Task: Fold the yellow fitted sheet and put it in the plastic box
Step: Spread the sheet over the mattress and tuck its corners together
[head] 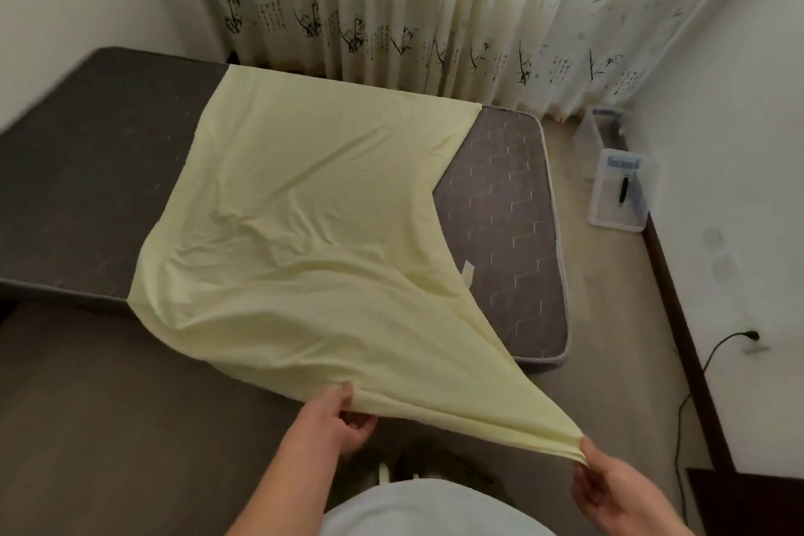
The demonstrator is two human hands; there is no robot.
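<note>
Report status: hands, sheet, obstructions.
Left hand and right hand both pinch near edge of yellow sheet. Sheet spread across mattress, near edge lifted. Plastic box on floor, right wall; floor between bare.

Nothing legible anywhere. On the curtain (pixel 391 13) behind the mattress (pixel 500 209), columns of dark brush-written characters between printed bamboo sprigs, too small and blurred to make out. Right of the mattress, a blue label (pixel 624 163) on the plastic box (pixel 609 211), smeared beyond reading, and on the mattress itself a small white tag (pixel 468 270) with no visible print.
</note>
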